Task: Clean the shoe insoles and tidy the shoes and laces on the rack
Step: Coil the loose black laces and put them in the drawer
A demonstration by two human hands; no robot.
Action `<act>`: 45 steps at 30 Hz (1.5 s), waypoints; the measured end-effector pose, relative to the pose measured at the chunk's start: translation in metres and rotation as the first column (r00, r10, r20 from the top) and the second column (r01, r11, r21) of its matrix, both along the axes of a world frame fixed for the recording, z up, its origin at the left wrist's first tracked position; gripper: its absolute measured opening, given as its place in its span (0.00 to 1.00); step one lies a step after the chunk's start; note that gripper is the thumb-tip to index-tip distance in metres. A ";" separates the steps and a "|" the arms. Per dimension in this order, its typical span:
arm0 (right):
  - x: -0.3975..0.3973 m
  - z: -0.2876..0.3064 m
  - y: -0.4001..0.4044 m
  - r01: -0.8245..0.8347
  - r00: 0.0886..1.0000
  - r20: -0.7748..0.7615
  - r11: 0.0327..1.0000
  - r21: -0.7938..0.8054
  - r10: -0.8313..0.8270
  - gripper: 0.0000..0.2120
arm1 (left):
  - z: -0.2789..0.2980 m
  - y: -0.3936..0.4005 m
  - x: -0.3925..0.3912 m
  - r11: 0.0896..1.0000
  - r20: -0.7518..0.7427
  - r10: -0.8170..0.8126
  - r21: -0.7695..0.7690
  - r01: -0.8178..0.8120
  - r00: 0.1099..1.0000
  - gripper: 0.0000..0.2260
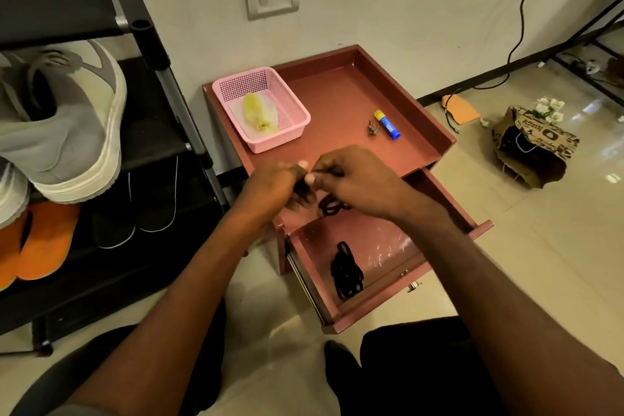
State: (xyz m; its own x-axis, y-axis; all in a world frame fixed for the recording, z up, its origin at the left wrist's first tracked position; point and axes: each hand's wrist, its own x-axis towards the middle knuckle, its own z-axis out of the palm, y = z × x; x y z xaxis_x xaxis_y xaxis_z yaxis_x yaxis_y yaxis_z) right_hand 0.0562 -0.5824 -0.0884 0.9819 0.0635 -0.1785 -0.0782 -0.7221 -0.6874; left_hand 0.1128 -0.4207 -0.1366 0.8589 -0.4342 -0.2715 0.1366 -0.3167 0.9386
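A person looks down at their two bare hands, held together above a small reddish-brown wooden table (pixel 341 101) with a raised rim. The left hand (pixel 273 184) and right hand (pixel 358 179) meet at the fingertips, both with fingers curled, pinching a thin black shoelace (pixel 332 204) whose loops hang just below the hands. Under them the table's open drawer (pixel 388 246) holds a second bundled black shoelace (pixel 346 272) lying on its floor. On the table top stands a pink plastic mesh basket (pixel 293 101) with a yellow cloth-like item (pixel 256 111) inside. Well apart from it lie a blue and yellow glue stick (pixel 387 124) and, just beside that, a small metal object (pixel 372 128), too small to identify. At left, a black shoe rack (pixel 162 132) carries a grey high-top sneaker (pixel 64 125), orange slippers (pixel 37 243) and dark flat insoles (pixel 135 206).
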 end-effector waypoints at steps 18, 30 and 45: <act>-0.009 0.009 0.021 -0.126 0.957 -0.246 0.985 0.119 0.152 0.16 | 0.010 -0.009 0.014 0.677 -0.275 0.110 -0.682 -0.275 0.955 0.15; -0.001 0.008 -0.010 0.458 0.874 0.025 0.840 0.291 -0.486 0.15 | 0.018 0.001 0.015 0.529 -0.346 -0.603 -0.848 0.035 0.719 0.19; -0.007 0.025 -0.001 0.103 0.987 -0.157 0.894 0.435 -0.037 0.14 | 0.018 0.002 0.009 0.989 0.235 -0.073 -0.112 0.101 0.969 0.23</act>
